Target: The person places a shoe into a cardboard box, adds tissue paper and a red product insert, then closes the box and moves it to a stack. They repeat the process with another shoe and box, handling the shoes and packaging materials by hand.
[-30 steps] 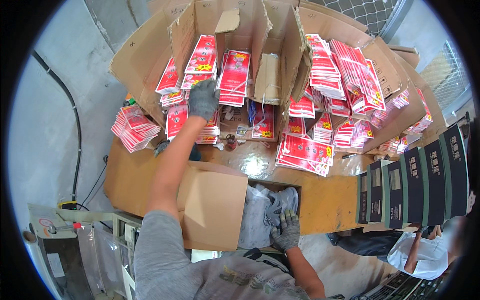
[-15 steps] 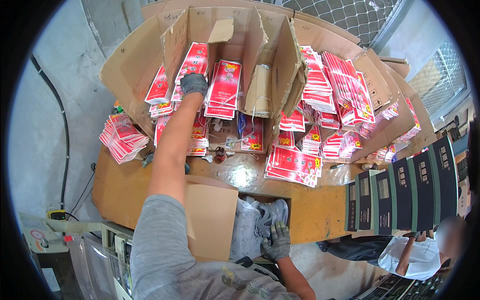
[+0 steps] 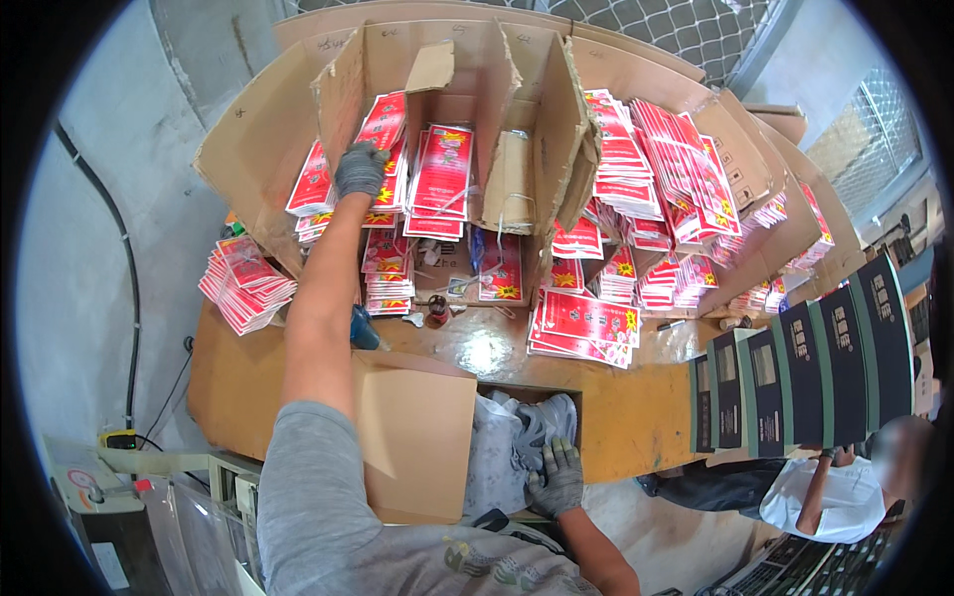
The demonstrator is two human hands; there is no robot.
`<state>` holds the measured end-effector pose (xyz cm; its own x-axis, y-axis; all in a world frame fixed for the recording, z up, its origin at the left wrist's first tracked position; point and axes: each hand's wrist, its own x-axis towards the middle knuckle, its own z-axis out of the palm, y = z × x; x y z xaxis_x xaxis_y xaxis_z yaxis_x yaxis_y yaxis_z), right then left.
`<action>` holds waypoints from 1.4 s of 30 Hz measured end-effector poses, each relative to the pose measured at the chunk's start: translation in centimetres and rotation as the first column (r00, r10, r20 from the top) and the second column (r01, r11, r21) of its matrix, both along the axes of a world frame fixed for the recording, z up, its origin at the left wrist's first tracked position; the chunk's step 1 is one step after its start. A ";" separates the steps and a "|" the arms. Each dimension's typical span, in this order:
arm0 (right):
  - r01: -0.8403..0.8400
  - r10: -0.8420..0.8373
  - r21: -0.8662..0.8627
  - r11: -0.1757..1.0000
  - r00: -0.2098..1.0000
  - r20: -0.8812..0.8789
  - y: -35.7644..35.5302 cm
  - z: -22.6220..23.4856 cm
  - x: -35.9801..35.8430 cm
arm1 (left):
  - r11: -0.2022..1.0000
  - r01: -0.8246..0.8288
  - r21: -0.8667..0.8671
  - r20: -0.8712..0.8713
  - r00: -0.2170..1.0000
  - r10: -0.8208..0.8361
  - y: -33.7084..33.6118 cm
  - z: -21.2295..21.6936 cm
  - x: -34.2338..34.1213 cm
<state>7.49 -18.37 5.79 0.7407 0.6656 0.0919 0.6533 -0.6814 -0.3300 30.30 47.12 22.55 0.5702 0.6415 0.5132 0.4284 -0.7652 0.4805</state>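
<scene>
My left hand (image 3: 360,171), in a grey glove, is stretched far forward and grips a stack of red packets (image 3: 383,149) standing in a cardboard compartment (image 3: 343,94). More red packets (image 3: 442,169) lean in the compartment to its right. My right hand (image 3: 556,479), also gloved, rests low on the edge of a clear plastic bag (image 3: 507,447) that sits in an opening of the wooden table (image 3: 636,417). A cardboard flap (image 3: 417,437) lies beside that bag.
Piles of red packets lie on the table at left (image 3: 243,283), at centre (image 3: 586,328) and along the right cardboard wall (image 3: 686,179). Dark green boxes (image 3: 805,368) stand in a row at right. Another person (image 3: 845,487) in a white shirt sits below them.
My left arm has reached further up and forward, from the lower packets to the stack in the upper compartment. My right hand has stayed on the plastic bag.
</scene>
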 end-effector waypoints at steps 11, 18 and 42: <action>-0.024 0.017 -0.036 0.999 0.983 -0.180 -1.2 1.4 0.6 | 0.939 0.267 0.216 -0.138 0.960 -0.242 11.0 -4.0 3.2; -0.040 0.059 0.167 0.985 0.992 -0.114 -4.1 -4.9 -0.5 | 0.894 0.221 0.390 0.050 0.964 -0.260 -1.6 0.5 3.0; 0.710 0.386 0.664 0.234 0.559 -0.734 -0.9 11.0 6.1 | 0.267 0.930 0.254 -0.100 0.300 -0.949 -51.9 -4.6 -23.8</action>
<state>13.55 -19.31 16.83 0.9260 0.3598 -0.1145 -0.2599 0.3876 -0.8844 6.55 -4.76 17.98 0.6577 -0.4563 0.5994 -0.6855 -0.6924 0.2251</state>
